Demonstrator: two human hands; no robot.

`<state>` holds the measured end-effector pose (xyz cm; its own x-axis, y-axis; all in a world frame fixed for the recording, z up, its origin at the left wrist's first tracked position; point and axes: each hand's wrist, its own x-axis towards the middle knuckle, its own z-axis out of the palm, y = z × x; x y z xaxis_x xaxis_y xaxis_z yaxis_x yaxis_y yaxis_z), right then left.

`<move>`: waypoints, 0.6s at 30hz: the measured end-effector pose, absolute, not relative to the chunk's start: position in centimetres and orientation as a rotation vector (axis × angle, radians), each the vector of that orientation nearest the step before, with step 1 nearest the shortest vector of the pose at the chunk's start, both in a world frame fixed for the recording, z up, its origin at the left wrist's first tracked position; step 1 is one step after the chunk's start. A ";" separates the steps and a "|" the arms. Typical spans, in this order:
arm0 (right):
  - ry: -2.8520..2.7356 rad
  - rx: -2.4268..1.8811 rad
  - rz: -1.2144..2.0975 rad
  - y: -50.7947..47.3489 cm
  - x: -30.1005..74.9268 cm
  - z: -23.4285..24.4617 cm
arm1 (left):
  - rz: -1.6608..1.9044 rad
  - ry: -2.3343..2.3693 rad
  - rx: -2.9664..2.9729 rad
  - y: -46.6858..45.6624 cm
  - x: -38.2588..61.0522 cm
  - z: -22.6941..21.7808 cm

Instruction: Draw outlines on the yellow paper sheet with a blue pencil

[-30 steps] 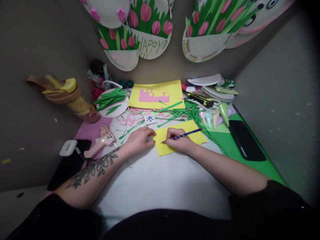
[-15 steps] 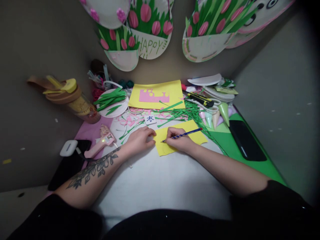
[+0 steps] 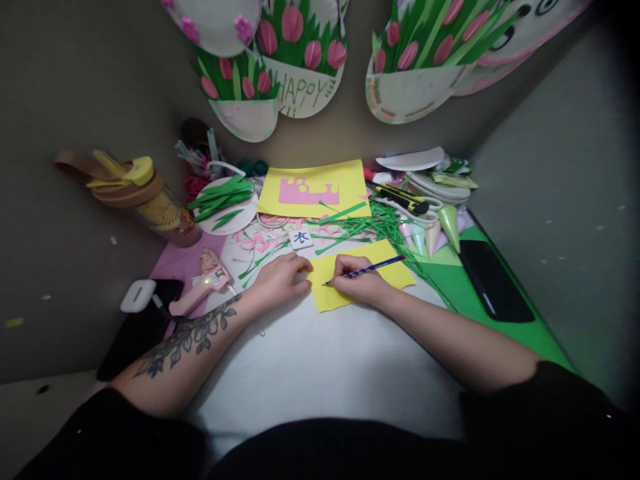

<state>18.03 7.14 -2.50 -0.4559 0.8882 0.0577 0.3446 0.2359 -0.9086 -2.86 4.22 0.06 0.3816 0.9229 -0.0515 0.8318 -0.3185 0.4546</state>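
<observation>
My right hand point(image 3: 359, 283) is closed round a blue pencil point(image 3: 373, 268) whose tip touches a small yellow paper sheet point(image 3: 395, 270) lying on the white table top point(image 3: 320, 353). My left hand point(image 3: 280, 279) rests at the sheet's left edge, fingers curled down and pressing it flat. The pencil's red end points right and away from me.
A pink glue gun point(image 3: 203, 290) lies left of my left hand. Behind are a larger yellow sheet with a pink cutout point(image 3: 313, 189), a paper plate with green strips point(image 3: 225, 203), loose green strips point(image 3: 370, 227), paper cones point(image 3: 435, 230), a utility knife point(image 3: 400, 198), a black phone point(image 3: 493, 280) and a jar point(image 3: 150, 200).
</observation>
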 end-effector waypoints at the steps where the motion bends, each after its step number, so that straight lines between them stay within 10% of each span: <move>1: -1.927 -1.125 1.201 7.1 18.0 -2.5 | 0.303 1.516 2.240 4.2 -2.9 0.1; 18: -1.900 -1.145 1.185 7.3 17.9 -2.6 | 0.301 1.522 2.233 4.1 -2.8 0.3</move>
